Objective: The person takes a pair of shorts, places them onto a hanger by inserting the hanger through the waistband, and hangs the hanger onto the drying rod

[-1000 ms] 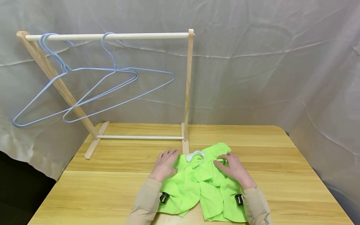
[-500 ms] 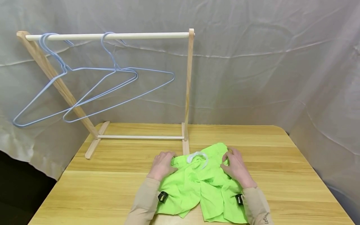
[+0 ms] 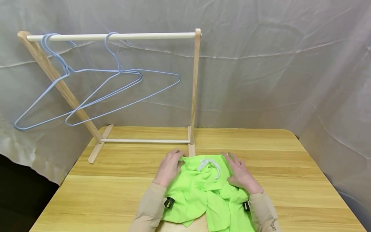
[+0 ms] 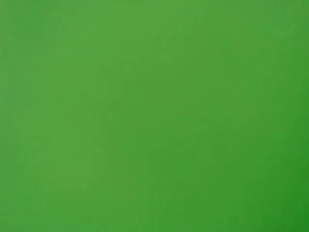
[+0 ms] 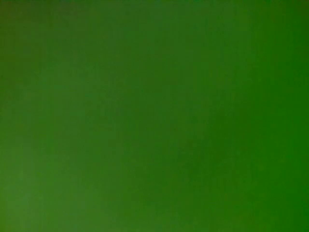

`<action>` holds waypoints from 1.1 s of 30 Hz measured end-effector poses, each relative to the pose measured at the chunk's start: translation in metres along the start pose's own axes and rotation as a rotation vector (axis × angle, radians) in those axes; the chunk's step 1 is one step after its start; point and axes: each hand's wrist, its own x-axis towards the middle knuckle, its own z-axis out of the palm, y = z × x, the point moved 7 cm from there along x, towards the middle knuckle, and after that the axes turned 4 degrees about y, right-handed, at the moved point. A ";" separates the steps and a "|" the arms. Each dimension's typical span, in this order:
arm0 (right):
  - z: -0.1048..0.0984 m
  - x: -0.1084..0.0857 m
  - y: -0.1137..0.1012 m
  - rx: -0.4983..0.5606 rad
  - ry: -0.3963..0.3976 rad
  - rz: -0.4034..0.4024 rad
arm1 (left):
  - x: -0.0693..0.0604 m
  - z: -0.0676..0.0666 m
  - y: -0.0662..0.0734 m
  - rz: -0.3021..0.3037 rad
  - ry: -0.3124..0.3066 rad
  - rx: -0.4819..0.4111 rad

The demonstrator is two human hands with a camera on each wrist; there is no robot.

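Bright green shorts (image 3: 192,185) with a white drawstring (image 3: 208,163) lie on the table, waistband away from me and legs toward me. My left hand (image 3: 168,168) is at the left end of the waistband, by its corner. Whether its fingers pinch the cloth there cannot be made out. My right hand (image 3: 239,174) touches the right end of the waistband with its fingers extended and the thumb apart, over the cloth. Only blurred green cloth (image 4: 154,116) fills the left wrist view, and darker green cloth (image 5: 154,116) fills the right one; neither shows fingers.
A clothes rack with a white top rail (image 3: 156,36) and wooden posts (image 3: 195,87) stands at the table's back left. Several blue wire hangers (image 3: 124,105) hang from it. The rack's right foot (image 3: 191,149) reaches the waistband. Grey sheeting (image 3: 261,80) surrounds the wooden table (image 3: 278,154).
The waistband's right end has come down toward me, so the waistband now lies nearly level. My right hand's fingers have straightened from a curled pose. My left hand has shifted slightly forward and right.
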 end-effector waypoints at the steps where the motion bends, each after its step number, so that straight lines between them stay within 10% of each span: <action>1: 0.000 0.000 0.000 -0.006 -0.003 -0.004 | 0.001 -0.001 0.001 0.011 0.012 0.002; 13: 0.000 0.000 -0.005 -0.075 0.039 -0.033 | 0.002 -0.009 0.018 0.178 0.115 0.042; 22: 0.000 -0.002 -0.020 -0.093 0.141 -0.214 | 0.000 -0.010 0.028 0.258 0.097 0.089; 33: -0.010 0.001 -0.019 -0.101 0.281 -0.236 | -0.001 -0.012 0.028 0.265 0.092 0.073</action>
